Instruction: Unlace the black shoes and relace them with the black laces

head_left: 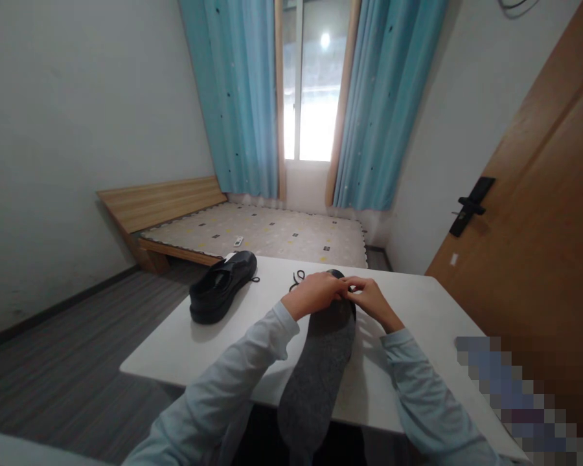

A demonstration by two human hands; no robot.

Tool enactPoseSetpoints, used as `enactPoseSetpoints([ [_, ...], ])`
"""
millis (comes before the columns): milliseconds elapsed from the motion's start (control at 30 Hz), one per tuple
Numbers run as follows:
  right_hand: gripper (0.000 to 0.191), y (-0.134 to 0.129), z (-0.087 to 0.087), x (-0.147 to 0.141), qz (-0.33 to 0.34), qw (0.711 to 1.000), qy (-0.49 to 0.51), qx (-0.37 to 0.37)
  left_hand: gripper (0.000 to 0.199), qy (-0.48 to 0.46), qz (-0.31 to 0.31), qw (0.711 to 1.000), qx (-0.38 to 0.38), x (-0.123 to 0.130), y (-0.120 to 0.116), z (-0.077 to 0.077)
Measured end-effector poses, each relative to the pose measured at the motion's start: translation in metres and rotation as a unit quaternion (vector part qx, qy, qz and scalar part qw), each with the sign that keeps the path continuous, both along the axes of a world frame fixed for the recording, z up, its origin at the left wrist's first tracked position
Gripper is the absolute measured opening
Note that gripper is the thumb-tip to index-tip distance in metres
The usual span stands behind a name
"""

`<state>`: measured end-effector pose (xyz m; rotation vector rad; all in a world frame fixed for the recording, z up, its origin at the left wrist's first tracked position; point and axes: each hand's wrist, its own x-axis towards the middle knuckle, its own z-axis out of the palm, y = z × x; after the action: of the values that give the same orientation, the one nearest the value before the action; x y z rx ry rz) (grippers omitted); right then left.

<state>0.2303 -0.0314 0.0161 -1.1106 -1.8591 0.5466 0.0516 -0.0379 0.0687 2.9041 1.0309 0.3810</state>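
The person's left hand [315, 292] and right hand [372, 301] meet over a black shoe [337, 274], fingers bent nearly closed, their hold unclear. Below the fingers stretches a long, waisted, mottled-grey insole [315, 375].

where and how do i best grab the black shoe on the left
Grip the black shoe by its heel collar, probably best from the near side: it stands upright on its sole, heel end nearest, opening up, toe pointing away.

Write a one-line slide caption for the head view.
Left hand and right hand meet over a grey insole; a black shoe sits on the white table.
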Motion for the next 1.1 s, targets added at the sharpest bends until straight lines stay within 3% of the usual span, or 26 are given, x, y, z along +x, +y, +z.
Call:
enactPoseSetpoints([
  [267,0.017,0.000,0.000,0.006,0.010,1.000,-0.019,-0.017,0.020,0.050,-0.050,0.993,0.091,0.009,-0.008,-0.011],
  [400,0.019,0.001,-0.001,0.006,0.013,0.999,-0.010,-0.028,0.013,0.047,-0.094,0.992,0.074,0.009,-0.009,-0.009],
  [500,0.020,0.002,-0.002,0.007,0.011,1.000,-0.013,-0.023,0.016,0.051,-0.055,0.996,0.052,0.012,-0.007,-0.012],
  [633,0.019,0.003,-0.002,0.009,0.015,0.999,-0.014,-0.025,0.019,0.072,-0.023,0.994,0.078,0.018,-0.006,-0.017],
  [900,0.019,0.000,0.002,0.011,0.012,1.000,-0.014,-0.021,0.023,0.146,-0.044,0.987,0.052,0.033,-0.025,0.005],
  [1100,0.020,-0.001,0.004,0.013,0.024,0.999,-0.012,-0.019,0.018,0.181,-0.088,0.977,0.071,0.044,-0.029,0.009],
])
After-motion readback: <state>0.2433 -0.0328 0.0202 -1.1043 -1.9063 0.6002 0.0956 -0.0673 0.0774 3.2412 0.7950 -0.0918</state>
